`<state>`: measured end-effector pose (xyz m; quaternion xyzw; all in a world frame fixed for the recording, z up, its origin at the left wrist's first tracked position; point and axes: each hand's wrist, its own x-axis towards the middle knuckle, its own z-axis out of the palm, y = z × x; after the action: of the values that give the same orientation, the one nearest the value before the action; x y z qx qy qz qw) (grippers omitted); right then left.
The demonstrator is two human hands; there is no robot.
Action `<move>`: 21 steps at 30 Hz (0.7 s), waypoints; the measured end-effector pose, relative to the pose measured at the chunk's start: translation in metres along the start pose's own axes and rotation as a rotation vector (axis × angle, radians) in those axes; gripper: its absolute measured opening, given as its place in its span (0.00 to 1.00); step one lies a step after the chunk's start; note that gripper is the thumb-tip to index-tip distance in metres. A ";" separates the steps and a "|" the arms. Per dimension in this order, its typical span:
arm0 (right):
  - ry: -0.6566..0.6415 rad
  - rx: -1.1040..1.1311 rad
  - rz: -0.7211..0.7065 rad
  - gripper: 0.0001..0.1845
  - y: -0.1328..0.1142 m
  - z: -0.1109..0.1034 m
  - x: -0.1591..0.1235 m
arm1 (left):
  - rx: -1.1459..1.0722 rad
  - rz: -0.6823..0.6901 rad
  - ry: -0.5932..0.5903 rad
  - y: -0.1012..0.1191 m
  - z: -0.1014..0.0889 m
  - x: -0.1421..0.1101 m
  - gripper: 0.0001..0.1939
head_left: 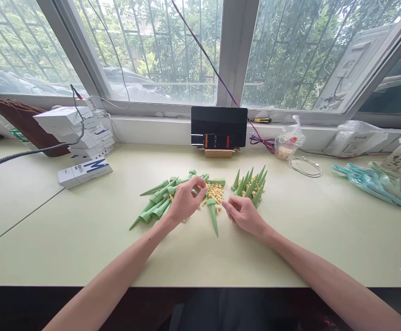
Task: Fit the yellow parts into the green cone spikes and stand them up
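Note:
My left hand hovers over the loose green plastic spikes, its thumb and fingertips brought together; I cannot make out what, if anything, is pinched there. Beneath and beside it lies a pile of small yellow plastic pieces. My right hand is curled closed at the right of the pile, with any object in it hidden. Between the hands, one green spike points toward me, its wide capped end at the yellow pieces. Several more green spikes lie jumbled left of my left hand.
Beyond my right hand, a group of green spikes stands points up, with yellow bits among them. A phone showing a timer leans on a dark tablet. White boxes lie left; a cable, plastic bag and blue hangers lie right.

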<state>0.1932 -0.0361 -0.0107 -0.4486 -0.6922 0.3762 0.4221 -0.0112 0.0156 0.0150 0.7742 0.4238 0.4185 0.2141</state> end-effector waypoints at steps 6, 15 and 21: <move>0.020 0.047 -0.004 0.18 0.000 0.001 0.000 | 0.045 0.132 -0.002 0.001 0.006 -0.005 0.04; 0.102 0.082 -0.032 0.18 0.000 0.003 -0.001 | 0.060 0.273 -0.146 0.005 0.013 -0.014 0.05; 0.064 0.076 -0.055 0.16 -0.002 0.003 -0.002 | 0.091 0.316 -0.194 0.006 0.018 -0.018 0.06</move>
<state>0.1901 -0.0389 -0.0101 -0.4250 -0.6756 0.3758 0.4708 0.0015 -0.0027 0.0010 0.8768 0.2927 0.3506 0.1502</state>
